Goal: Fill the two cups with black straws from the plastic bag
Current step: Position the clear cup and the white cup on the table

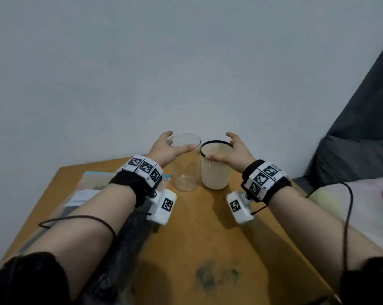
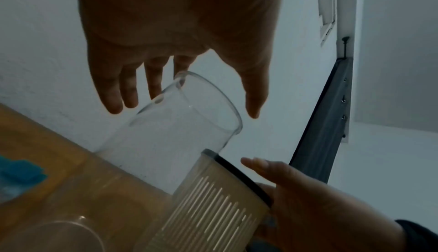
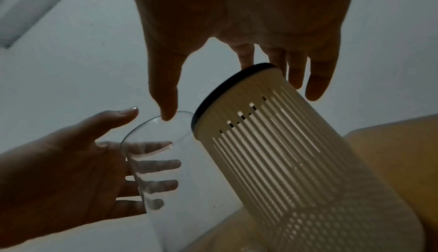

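Observation:
Two cups stand side by side at the far edge of the wooden table [image 1: 208, 238]. The clear glass cup [image 1: 185, 168] [image 2: 180, 124] [image 3: 156, 171] is on the left. To its right is the cream slotted cup [image 1: 214, 172] [image 2: 213, 209] [image 3: 284, 153] with a black rim. My left hand [image 1: 181, 139] [image 2: 189, 109] hovers at the glass's rim, fingers straight and spread either side of it. My right hand [image 1: 217, 146] [image 3: 239, 106] spans the slotted cup's rim the same way. Both cups look empty. The plastic bag [image 1: 87, 183] with black straws [image 1: 124, 243] lies under my left forearm.
A pale wall rises just behind the cups. Dark grey cloth [image 1: 362, 128] hangs at the right, above a white surface [image 1: 340, 205] crossed by a black cable. The table's near half bears dark stains [image 1: 208, 276].

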`<state>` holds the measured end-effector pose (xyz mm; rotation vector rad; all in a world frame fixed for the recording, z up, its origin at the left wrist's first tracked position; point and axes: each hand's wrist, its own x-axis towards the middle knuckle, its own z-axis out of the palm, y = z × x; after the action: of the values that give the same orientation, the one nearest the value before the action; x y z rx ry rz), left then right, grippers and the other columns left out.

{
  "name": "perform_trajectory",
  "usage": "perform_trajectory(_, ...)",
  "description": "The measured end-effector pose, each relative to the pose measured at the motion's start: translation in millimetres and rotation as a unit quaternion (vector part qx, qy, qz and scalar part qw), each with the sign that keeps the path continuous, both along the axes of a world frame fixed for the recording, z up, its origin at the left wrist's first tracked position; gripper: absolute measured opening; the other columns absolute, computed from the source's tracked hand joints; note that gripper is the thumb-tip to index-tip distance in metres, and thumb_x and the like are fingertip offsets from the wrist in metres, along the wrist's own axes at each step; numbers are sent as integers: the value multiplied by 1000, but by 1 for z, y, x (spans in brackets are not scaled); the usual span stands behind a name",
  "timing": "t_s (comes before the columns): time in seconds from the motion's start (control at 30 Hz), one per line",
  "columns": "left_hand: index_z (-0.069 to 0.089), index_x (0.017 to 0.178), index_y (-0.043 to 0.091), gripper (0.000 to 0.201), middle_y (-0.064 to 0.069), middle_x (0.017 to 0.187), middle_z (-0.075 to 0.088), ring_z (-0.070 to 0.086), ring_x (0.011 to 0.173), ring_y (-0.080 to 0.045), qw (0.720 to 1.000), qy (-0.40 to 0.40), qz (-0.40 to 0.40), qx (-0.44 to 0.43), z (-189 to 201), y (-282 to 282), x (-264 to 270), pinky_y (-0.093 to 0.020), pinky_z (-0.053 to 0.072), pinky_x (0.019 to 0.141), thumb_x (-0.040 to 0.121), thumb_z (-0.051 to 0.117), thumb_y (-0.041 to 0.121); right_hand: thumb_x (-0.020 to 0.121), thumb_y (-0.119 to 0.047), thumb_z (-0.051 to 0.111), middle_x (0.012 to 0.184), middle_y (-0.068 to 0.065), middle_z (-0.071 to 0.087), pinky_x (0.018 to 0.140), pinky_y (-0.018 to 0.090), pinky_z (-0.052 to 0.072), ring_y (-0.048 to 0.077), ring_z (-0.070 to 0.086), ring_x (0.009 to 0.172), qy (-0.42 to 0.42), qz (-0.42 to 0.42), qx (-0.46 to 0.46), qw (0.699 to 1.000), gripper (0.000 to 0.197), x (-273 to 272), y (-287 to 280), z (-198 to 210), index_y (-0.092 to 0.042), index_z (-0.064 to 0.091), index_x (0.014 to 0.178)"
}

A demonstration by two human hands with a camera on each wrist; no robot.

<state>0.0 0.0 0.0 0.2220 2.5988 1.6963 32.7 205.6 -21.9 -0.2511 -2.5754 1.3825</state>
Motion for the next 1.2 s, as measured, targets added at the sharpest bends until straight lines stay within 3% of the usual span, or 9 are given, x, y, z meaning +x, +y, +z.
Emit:
perform_trajectory(0.1, 33, 147, 19, 94, -8, 141, 45, 48, 124, -22, 1000, -14, -5, 19, -2, 0, -2, -42, 44, 103, 70, 82, 40, 52, -53, 85, 150, 3, 33, 108, 39, 36, 22, 36, 135, -10, 6, -6, 1000, 118, 3, -2, -1, -23, 22, 147)
perform_trajectory(0.3, 39, 143, 19, 89, -6, 125, 52, 53, 107, -18, 1000, -5, 4, 24, 1, -1, 9, -36, 52, 87, 68, 84, 38, 60, -36, 87, 147, 3, 39, 107, 36, 36, 21, 40, 132, -10, -29, -40, 999, 106, 19, -3, -2, -15, 28, 145)
perform_trajectory(0.5, 43, 140, 19, 90, -6, 124, 55, 56, 112, -21, 999, -22, -9, 22, 4, -1, 38, -34, 53, 78, 64, 86, 38, 62, -26, 87, 136, 2, 49, 98, 28, 38, 18, 46, 125, 3, -31, -44, 999, 90, 57, 2, 2, -11, 40, 137)
perform_trajectory(0.6, 44, 139, 19, 92, -5, 124, 57, 56, 112, -19, 999, -21, -12, 21, 2, -1, 55, -30, 52, 67, 60, 88, 40, 60, -30, 88, 141, 4, 45, 104, 34, 39, 20, 43, 129, -3, -34, -42, 999, 98, 76, 5, -1, -13, 36, 141)
perform_trajectory(0.7, 43, 139, 19, 91, -4, 124, 55, 54, 111, -18, 1000, -17, -12, 18, 0, 1, 70, -27, 50, 65, 62, 87, 40, 61, -30, 87, 144, 4, 43, 94, 32, 42, 21, 42, 129, -10, -34, -48, 998, 99, 92, 7, -2, -14, 34, 143)
perform_trajectory(0.77, 43, 140, 18, 89, -5, 127, 53, 52, 112, -18, 1000, -11, -6, 17, -1, 1, 77, -29, 52, 69, 64, 86, 39, 63, -28, 87, 144, 4, 42, 95, 31, 39, 21, 41, 131, -8, -43, -46, 998, 98, 101, 8, -1, -13, 33, 143)
perform_trajectory(0.9, 38, 143, 17, 93, -9, 134, 51, 51, 120, -22, 1000, -7, 10, 24, -3, 2, 85, -44, 47, 100, 66, 85, 38, 63, -28, 87, 144, 4, 42, 105, 33, 36, 21, 41, 131, -5, -61, -56, 997, 99, 111, 6, 0, -13, 32, 144)
perform_trajectory(1.1, 34, 145, 17, 95, -10, 135, 50, 49, 123, -23, 1000, -7, 11, 21, -2, 5, 93, -36, 41, 104, 68, 84, 39, 64, -29, 86, 145, 6, 41, 104, 32, 35, 23, 40, 132, -4, -80, -57, 995, 100, 117, 1, 2, -12, 30, 144)
perform_trajectory(1.2, 26, 150, 15, 103, -11, 147, 42, 42, 134, -24, 1000, -13, -11, -2, 3, 1, 95, -35, 35, 108, 69, 83, 42, 64, -30, 86, 147, 6, 38, 105, 34, 34, 23, 38, 134, -15, -70, -57, 996, 102, 120, 0, 5, -12, 27, 145)
